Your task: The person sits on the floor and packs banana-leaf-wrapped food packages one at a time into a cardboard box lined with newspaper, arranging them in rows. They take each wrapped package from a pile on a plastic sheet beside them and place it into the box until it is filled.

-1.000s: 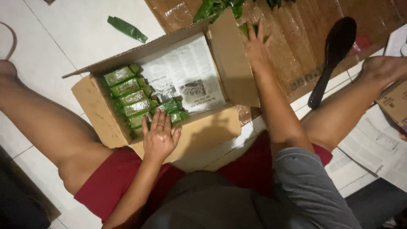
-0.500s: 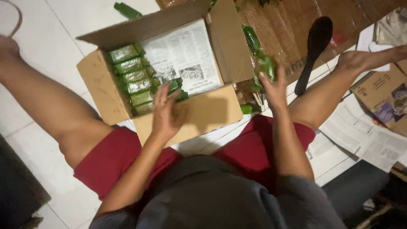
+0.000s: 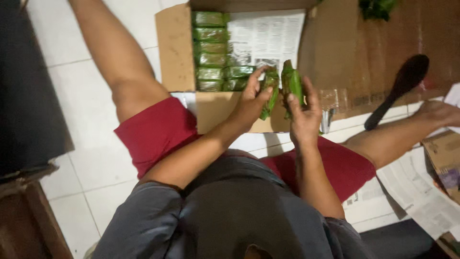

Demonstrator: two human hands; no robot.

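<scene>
I sit on a tiled floor with an open cardboard box (image 3: pixel 175 52) between my legs. Several green leaf-wrapped packets (image 3: pixel 209 45) are stacked in rows along its left side, on a newspaper lining (image 3: pixel 266 38). My left hand (image 3: pixel 251 98) grips one green packet (image 3: pixel 270 96) just over the box's near edge. My right hand (image 3: pixel 303 112) holds another green packet (image 3: pixel 291 84) right beside it. The two packets are close together, almost touching.
A black spoon-shaped utensil (image 3: pixel 400 86) lies on flattened brown cardboard (image 3: pixel 378 52) to the right. Green leaves (image 3: pixel 378 8) sit at the top right. Newspaper sheets (image 3: pixel 421 187) and a small carton (image 3: pixel 445 153) lie at the right edge. Dark furniture (image 3: pixel 28 86) stands left.
My right hand picked up packets from the right and brought one in front of the box. My left hand left the box's front wall and took hold of a packet.
</scene>
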